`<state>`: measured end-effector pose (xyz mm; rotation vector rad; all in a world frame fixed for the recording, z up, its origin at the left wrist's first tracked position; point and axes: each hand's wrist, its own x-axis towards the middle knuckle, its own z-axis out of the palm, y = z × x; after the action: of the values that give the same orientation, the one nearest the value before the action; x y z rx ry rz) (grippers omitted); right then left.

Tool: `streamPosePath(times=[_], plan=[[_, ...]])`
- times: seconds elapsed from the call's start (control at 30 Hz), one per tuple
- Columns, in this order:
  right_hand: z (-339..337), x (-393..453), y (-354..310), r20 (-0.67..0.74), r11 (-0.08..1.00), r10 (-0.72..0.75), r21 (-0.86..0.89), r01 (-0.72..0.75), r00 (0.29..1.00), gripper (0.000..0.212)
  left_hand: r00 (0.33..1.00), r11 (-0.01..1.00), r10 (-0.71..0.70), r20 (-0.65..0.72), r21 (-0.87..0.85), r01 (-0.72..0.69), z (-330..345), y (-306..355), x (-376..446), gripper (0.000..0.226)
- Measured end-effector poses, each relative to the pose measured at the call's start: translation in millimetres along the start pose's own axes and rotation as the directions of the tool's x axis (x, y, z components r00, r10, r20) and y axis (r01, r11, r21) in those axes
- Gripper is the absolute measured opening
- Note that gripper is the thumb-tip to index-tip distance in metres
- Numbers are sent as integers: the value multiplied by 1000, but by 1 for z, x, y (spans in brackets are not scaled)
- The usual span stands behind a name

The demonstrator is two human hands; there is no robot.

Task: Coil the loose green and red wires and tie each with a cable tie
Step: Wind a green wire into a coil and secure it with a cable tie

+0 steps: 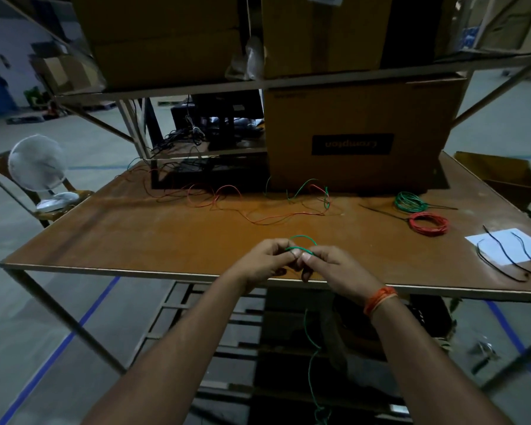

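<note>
Here, both hands are pinching a thin green wire (301, 242) above the near edge of the rusty brown desk (154, 237); the left hand (265, 259) and right hand (328, 265) fingers are closing on its small loop; its tail is hanging below the desk.

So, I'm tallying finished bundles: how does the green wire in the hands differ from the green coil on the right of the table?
The green wire in the hands shows a single small loop with a long tail hanging below the table edge; the green coil is many turns lying flat. The coil has a black cable tie at it; the held wire shows none. Both are thin green wire.
</note>
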<state>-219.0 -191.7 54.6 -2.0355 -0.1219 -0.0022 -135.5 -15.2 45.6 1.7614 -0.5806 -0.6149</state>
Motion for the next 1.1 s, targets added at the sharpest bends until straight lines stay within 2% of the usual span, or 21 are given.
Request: streamPosePath(times=[0.1, 0.27, 0.4, 0.5, 0.63, 0.8, 0.93, 1.03, 1.1], plan=[[-6, -2, 3, -94, 999, -35, 1, 35, 995, 28, 998, 1000, -10, -56, -11, 10, 2, -4, -2, 16], [-9, -6, 11, -280, 932, 33, 356, 71, 960, 21, 988, 990, -79, -132, -122, 63, 5, -6, -6, 16], [-18, -7, 16, -422, 855, 137, 507, 108, 896, 10, 983, 974, -118, -143, -210, 86, 9, -15, -12, 13], [-24, -7, 22, -476, 818, 213, 565, 111, 853, 7, 964, 960, -144, -223, -266, 82, 13, -24, -15, 12], [-16, -4, 30, -479, 845, 234, 531, 67, 846, 10, 940, 894, -208, -270, -442, 71, 17, -28, -13, 12], [-3, 0, 41, -551, 942, 205, 335, -10, 809, 20, 941, 774, -162, -296, -630, -65, 23, -5, -12, 18], [3, -1, 51, -501, 957, 192, 286, -48, 844, 15, 917, 695, -163, -364, -702, -155, 14, 19, -12, 22], [8, -1, 53, -481, 952, 155, 305, -1, 863, 9, 914, 694, -161, -371, -701, -163, 7, 32, -12, 22], [10, -3, 48, -492, 953, 128, 302, 31, 861, 9, 906, 731, -183, -382, -669, -135, 3, 35, -12, 22]])
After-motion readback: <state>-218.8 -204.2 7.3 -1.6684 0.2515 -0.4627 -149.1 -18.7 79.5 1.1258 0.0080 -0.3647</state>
